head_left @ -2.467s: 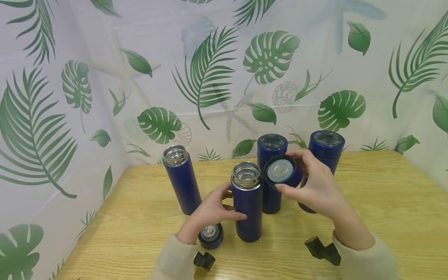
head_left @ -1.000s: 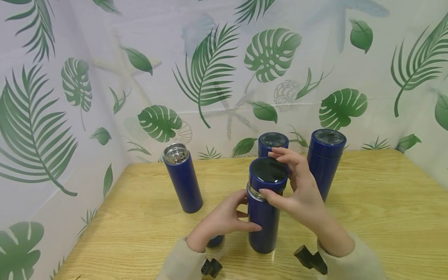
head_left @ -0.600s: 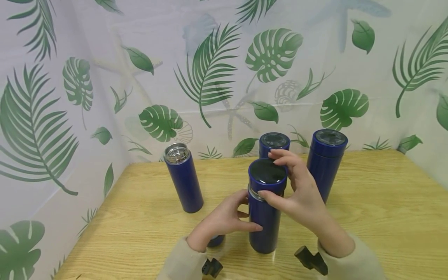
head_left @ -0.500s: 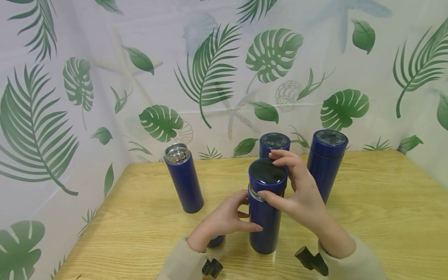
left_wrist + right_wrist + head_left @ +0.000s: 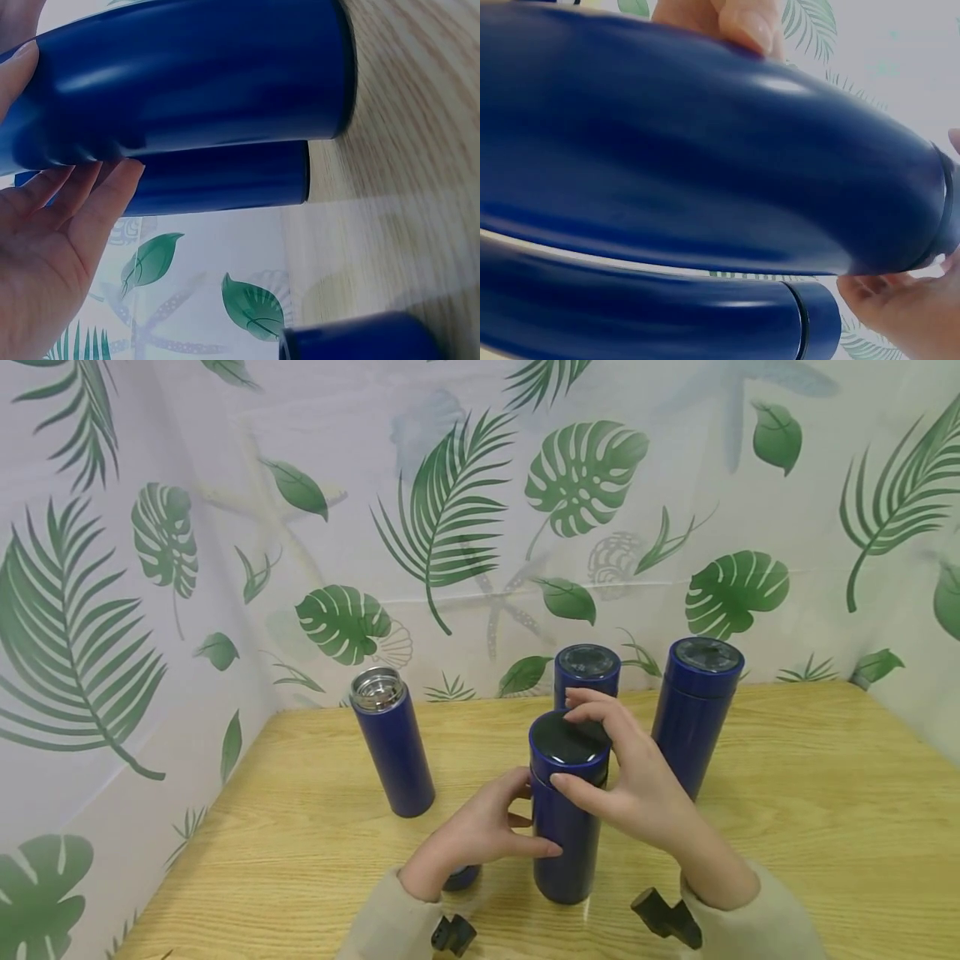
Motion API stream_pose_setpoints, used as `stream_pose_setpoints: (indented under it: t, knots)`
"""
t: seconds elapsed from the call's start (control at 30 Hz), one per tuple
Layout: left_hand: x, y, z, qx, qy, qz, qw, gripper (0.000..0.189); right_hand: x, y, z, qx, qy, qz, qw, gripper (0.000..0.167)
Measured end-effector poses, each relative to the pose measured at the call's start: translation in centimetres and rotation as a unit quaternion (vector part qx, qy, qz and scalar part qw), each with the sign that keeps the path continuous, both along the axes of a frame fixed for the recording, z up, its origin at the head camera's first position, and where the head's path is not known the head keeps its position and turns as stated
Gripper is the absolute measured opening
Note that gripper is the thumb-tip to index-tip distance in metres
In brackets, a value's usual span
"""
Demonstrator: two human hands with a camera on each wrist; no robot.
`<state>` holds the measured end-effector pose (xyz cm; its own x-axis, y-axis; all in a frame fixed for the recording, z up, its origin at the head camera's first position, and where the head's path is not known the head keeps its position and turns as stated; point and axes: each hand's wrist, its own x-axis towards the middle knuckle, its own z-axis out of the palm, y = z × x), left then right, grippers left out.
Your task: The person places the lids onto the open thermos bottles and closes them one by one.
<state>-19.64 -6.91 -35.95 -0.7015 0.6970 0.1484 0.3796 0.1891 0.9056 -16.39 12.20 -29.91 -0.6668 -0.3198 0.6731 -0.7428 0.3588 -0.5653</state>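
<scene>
A dark blue thermos flask stands upright on the table, its black-topped lid seated on the mouth. My left hand grips the flask's body from the left; the left wrist view shows its thumb and fingers on opposite sides of the flask. With thumb and fingers around the rim, my right hand holds the lid. In the right wrist view, that hand is at the lid end, partly cut off. A loose lid lies behind my left wrist, mostly hidden.
To the left stands a lidless blue flask, its steel mouth bare. Two lidded flasks are at the back: one partly hidden behind the held flask, another to the right. The wooden table meets a leaf-patterned backdrop.
My right hand brought the lid from beside the flask onto its mouth. Since half a second ago, the lid has sunk lower, and the steel band below it is hidden.
</scene>
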Motion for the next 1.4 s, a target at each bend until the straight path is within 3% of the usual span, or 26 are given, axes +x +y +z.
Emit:
stream_pose_setpoints:
  t: [0.13, 0.27, 0.47, 0.83, 1.07, 1.17, 1.23, 1.3, 1.4]
  knots:
    - [0.0, 0.0, -0.1, -0.005, 0.004, 0.003, 1.0000, 0.072, -0.3, 0.4, -0.1, -0.029, -0.030, 0.080, 0.9959, 0.057]
    - [0.0, 0.0, -0.1, -0.003, 0.003, 0.003, 1.0000, 0.070, -0.7, 0.8, 0.0, -0.060, -0.052, 0.161, 0.9837, 0.061]
    - [0.0, 0.0, -0.2, 0.006, 0.002, -0.001, 1.0000, 0.069, -0.7, 1.2, 0.0, -0.066, -0.081, 0.192, 0.9759, 0.058]
    - [0.2, 0.4, -0.6, 0.054, -0.010, 0.000, 0.9985, 0.068, -0.8, 1.0, 0.0, -0.067, -0.081, 0.156, 0.9822, 0.065]
    - [0.3, 0.5, -0.5, 0.050, -0.014, 0.003, 0.9986, 0.070, -0.5, 0.4, 0.0, -0.031, -0.092, 0.028, 0.9949, 0.073]
    - [0.3, 0.5, -0.3, 0.045, -0.020, 0.007, 0.9988, 0.069, -0.4, 0.3, 0.0, -0.019, -0.093, 0.006, 0.9955, 0.076]
    - [0.3, 0.5, -0.2, 0.042, -0.025, 0.010, 0.9988, 0.069, -0.6, 0.4, 0.0, -0.022, -0.099, 0.028, 0.9945, 0.075]
    - [0.3, 0.6, -0.1, 0.041, -0.027, 0.010, 0.9987, 0.069, -0.8, 0.7, -0.1, -0.038, -0.105, 0.086, 0.9900, 0.074]
    - [0.2, 0.7, -0.2, 0.044, -0.024, 0.006, 0.9987, 0.070, -1.3, 1.4, -0.3, -0.071, -0.128, 0.196, 0.9697, 0.070]
